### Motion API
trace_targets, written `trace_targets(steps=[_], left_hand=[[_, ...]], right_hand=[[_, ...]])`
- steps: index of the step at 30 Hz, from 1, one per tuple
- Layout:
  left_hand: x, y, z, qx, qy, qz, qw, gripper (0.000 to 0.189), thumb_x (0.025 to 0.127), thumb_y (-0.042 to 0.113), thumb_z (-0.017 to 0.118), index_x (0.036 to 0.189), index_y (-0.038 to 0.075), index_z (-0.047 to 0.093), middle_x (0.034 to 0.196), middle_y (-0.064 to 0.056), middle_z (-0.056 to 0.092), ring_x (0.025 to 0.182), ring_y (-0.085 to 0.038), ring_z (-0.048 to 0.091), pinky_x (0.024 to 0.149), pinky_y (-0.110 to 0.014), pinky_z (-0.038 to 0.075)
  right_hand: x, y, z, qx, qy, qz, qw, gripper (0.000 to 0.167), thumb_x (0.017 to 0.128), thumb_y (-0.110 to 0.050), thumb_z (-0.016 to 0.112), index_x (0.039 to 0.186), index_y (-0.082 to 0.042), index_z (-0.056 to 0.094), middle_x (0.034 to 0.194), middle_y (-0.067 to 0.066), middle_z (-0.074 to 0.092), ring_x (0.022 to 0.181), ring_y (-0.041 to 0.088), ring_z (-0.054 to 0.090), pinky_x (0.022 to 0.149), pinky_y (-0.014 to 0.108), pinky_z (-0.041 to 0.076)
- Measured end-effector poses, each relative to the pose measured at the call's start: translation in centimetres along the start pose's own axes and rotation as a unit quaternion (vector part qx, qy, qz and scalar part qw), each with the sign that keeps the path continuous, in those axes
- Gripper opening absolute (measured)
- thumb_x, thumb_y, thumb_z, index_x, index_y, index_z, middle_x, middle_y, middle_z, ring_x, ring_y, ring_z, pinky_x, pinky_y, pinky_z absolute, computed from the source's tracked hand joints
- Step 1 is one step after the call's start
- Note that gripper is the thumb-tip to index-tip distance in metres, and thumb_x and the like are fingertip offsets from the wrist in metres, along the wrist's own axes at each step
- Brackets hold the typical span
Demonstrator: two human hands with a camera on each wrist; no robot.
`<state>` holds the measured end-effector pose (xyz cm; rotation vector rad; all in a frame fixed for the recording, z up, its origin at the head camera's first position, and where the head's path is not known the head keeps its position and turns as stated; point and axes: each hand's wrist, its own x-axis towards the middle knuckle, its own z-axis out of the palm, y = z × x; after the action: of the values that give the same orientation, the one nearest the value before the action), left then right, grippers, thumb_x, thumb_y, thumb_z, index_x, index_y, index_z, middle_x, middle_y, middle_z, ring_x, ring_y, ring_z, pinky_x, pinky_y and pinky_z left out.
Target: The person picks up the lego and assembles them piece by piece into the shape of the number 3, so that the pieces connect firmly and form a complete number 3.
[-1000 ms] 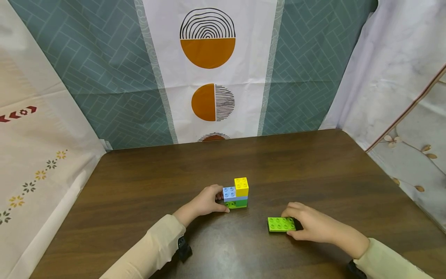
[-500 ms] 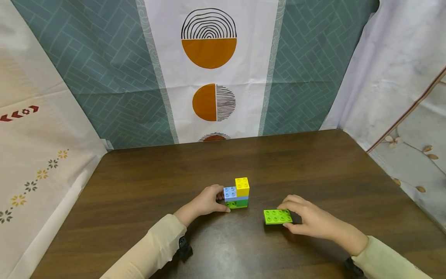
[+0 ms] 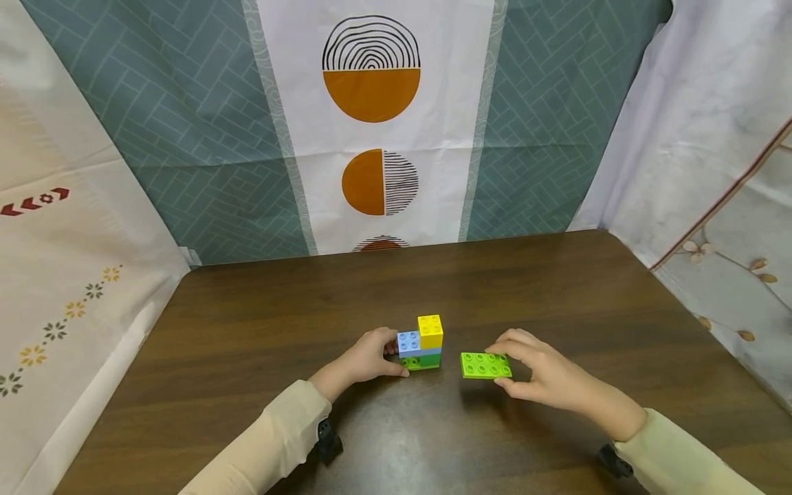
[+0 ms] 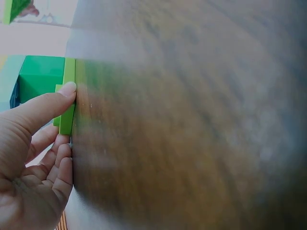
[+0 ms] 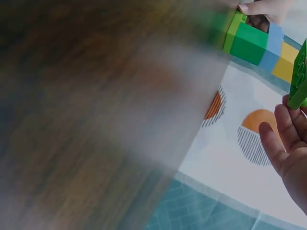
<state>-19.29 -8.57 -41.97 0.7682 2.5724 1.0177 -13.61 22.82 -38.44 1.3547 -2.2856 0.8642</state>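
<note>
A small stack of toy building bricks stands on the table: a lime green base plate (image 4: 69, 103), a darker green brick (image 4: 42, 76), a light blue brick (image 3: 408, 342) and a yellow brick (image 3: 430, 331) on top. My left hand (image 3: 366, 357) pinches the base plate's left end between thumb and fingers. To the right of the stack, my right hand (image 3: 541, 368) holds a flat lime green brick (image 3: 485, 366) by its right end, studs up. Its shadow falls on the table below it. In the right wrist view, this brick (image 5: 300, 81) is partly cut off by the frame's edge.
The brown wooden table (image 3: 278, 302) reaches back to a hanging cloth (image 3: 383, 179) with orange and black half circles. Pale patterned cloths flank it, a floral one (image 3: 711, 275) at the right and another (image 3: 80, 289) at the left.
My right hand has raised the flat lime green brick off the table and carried it leftward and away from me, nearer the stack. The left hand keeps its hold on the stack.
</note>
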Motion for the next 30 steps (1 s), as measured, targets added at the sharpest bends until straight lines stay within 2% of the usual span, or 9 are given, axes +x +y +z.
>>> trace_targets(steps=[4,9,21,24,30], left_hand=[[0.0,0.1,0.0,-0.002,0.0,0.001,1.0,0.037,0.073,0.019,0.082,0.097,0.001,0.061,0.086,-0.002,0.053,0.079,-0.014,0.047,0.068,-0.025,0.042],[-0.1,0.1,0.0,-0.002,0.0,-0.001,1.0,0.037,0.073,0.019,0.083,0.097,0.001,0.061,0.086,-0.002,0.053,0.079,-0.014,0.047,0.068,-0.024,0.042],[-0.1,0.1,-0.1,-0.001,0.001,0.0,1.0,0.035,0.074,0.019,0.082,0.096,0.002,0.061,0.085,-0.002,0.052,0.077,-0.014,0.046,0.067,-0.025,0.042],[-0.1,0.1,-0.1,0.001,0.001,0.003,1.0,0.035,0.074,0.019,0.082,0.096,0.002,0.061,0.085,-0.002,0.053,0.077,-0.014,0.046,0.068,-0.025,0.042],[-0.1,0.1,-0.1,0.003,0.0,0.003,1.0,0.036,0.074,0.019,0.082,0.096,0.002,0.06,0.086,-0.002,0.053,0.078,-0.014,0.046,0.068,-0.025,0.042]], right_hand=[[0.6,0.1,0.1,0.006,0.014,-0.002,0.9999,0.028,0.09,-0.024,0.064,0.11,-0.003,0.061,0.101,0.002,0.057,0.087,0.01,0.051,0.074,0.012,0.042],[1.7,0.2,0.1,0.01,0.014,0.016,0.9997,0.029,0.086,-0.02,0.068,0.11,-0.004,0.062,0.103,0.001,0.058,0.09,0.009,0.051,0.076,0.011,0.044],[4.1,0.0,-0.1,-0.001,0.008,0.024,0.9997,0.032,0.088,-0.022,0.067,0.113,-0.003,0.062,0.104,0.003,0.058,0.09,0.011,0.051,0.075,0.012,0.044],[4.4,-0.1,0.0,0.0,0.001,0.035,0.9994,0.033,0.088,-0.021,0.068,0.114,-0.003,0.062,0.106,0.002,0.057,0.091,0.011,0.051,0.075,0.014,0.046],[5.2,-0.3,0.1,-0.014,-0.013,0.055,0.9983,0.04,0.08,-0.009,0.074,0.118,-0.003,0.061,0.109,0.002,0.057,0.096,0.012,0.051,0.077,0.022,0.049]])
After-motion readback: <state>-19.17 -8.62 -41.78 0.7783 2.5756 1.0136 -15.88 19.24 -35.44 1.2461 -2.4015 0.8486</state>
